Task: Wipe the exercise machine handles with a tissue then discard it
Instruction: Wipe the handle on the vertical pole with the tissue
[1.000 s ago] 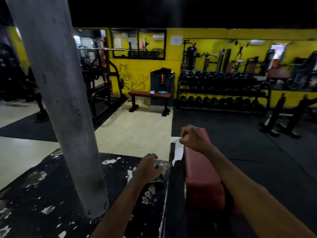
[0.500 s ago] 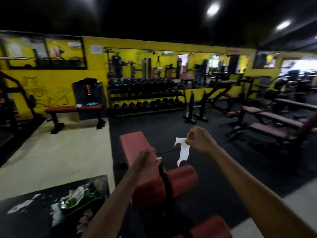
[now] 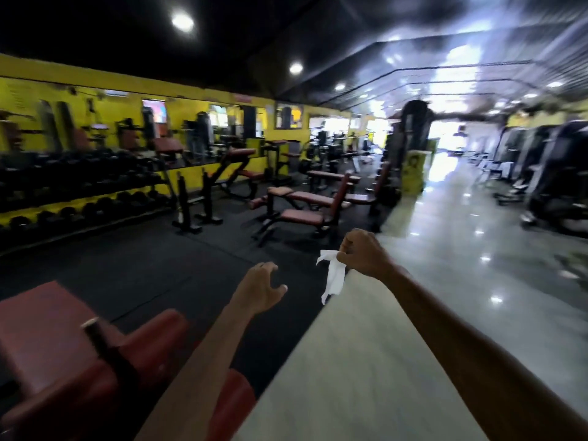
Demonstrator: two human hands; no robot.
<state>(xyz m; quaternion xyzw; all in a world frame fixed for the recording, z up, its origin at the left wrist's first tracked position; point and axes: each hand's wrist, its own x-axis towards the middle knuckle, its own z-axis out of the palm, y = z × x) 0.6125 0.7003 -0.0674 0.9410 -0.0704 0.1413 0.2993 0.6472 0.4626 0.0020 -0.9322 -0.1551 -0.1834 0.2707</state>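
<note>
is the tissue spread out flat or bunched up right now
Bunched up. The right hand pinches the tissue at its top, and the rest hangs down as a twisted, crumpled strip.

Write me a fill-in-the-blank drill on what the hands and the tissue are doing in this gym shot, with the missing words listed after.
1. The white tissue hangs from the ____ hand.
2. The left hand holds ____, its fingers loosely curled.
3. The padded bench at lower left is ____ in colour.
4. The dumbbell rack stands against the ____ wall.

Missing words: right; nothing; red; yellow
</note>
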